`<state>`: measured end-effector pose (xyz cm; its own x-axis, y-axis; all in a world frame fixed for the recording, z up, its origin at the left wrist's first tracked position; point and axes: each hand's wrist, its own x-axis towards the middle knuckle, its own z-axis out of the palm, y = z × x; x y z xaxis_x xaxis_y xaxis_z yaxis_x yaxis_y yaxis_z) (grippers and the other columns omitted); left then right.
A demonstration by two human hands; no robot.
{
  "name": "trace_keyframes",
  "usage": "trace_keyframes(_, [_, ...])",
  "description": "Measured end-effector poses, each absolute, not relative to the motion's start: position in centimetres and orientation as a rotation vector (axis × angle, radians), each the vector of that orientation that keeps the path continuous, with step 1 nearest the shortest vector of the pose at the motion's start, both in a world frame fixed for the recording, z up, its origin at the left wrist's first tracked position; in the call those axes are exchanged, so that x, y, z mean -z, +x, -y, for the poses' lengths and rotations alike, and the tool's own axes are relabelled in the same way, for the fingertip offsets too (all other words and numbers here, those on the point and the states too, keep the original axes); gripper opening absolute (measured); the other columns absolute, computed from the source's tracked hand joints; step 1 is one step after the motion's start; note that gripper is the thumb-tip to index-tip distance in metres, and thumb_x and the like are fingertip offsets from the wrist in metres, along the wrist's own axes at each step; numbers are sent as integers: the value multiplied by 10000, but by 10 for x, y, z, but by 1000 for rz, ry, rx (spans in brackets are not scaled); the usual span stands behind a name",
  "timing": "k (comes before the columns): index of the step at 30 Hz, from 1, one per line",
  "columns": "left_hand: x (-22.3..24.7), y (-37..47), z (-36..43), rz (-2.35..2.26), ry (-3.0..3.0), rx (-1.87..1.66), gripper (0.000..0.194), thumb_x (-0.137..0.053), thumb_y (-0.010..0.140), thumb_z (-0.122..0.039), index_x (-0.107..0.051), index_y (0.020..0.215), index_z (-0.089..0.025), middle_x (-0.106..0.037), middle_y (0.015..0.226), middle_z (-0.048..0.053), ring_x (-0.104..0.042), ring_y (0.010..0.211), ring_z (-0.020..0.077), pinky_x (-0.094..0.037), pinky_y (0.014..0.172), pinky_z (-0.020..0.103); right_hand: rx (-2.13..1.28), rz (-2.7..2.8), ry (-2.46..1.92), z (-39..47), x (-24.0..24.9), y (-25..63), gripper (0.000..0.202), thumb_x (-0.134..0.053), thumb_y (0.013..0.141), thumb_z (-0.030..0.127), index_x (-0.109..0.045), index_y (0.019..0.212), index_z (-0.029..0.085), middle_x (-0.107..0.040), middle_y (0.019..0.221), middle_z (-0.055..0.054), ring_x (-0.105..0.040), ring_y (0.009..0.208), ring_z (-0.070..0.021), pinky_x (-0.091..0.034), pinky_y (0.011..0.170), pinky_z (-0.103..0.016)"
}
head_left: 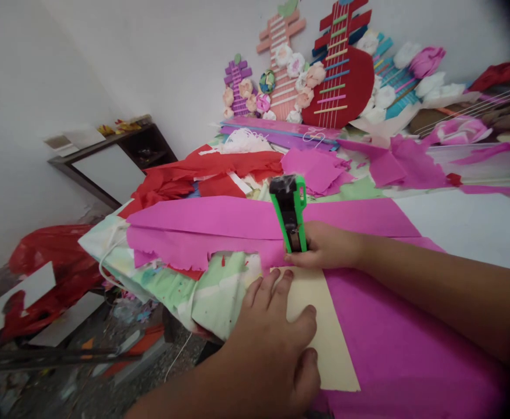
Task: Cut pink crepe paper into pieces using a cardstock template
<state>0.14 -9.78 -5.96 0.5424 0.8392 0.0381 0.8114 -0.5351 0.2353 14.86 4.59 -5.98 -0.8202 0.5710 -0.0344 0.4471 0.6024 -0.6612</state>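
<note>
My right hand [322, 244] grips a green and black box cutter [288, 212], held upright at the upper edge of a cream card [328, 349]. Whether its blade touches the card is hidden by my fingers. My left hand [276, 331] lies on the card's left side with its fingers spread, pressing it down. The card rests on a large magenta paper sheet [394, 326]. Beyond the cutter stretches another magenta strip [206, 218] with a torn lower edge.
Paper guitar shapes, one of them a red guitar [355, 87], lean on the wall among paper flowers. Red crepe paper [171, 174], white string [243, 141] and a white sheet [468, 224] lie on the cloth-covered table [220, 291]. A dark shelf [119, 151] stands left; scraps litter the floor.
</note>
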Motion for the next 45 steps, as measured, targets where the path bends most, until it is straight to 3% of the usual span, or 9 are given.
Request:
trace_keyframes(9, [59,0,97,-1409,2588,-183,403,-470,718,-355,-517,1081,-187,-310,1290,217,-248,1193,402,-199,920,573,-1229,2448,-844,-50,63,154,318,-446,730,447,-534,697,143,-523,641,-13,-460,575,-104,-340,535,-227])
trace_keyframes(16, [61,0,98,-1401,2587,-216,412,-481,711,-350,-514,1089,-189,-300,1305,197,-237,1199,397,-204,915,579,-1255,2445,-775,-50,64,153,301,-496,690,434,-499,587,150,-423,546,25,-388,534,-87,-304,522,-221])
trace_keyframes(45, [62,1,98,-1418,2604,-198,415,-497,694,-349,-514,1081,-199,-298,1313,181,-228,1203,402,-192,908,598,-1141,2588,-822,-46,59,149,339,-442,717,468,-507,619,150,-452,572,9,-414,548,-95,-306,527,-229])
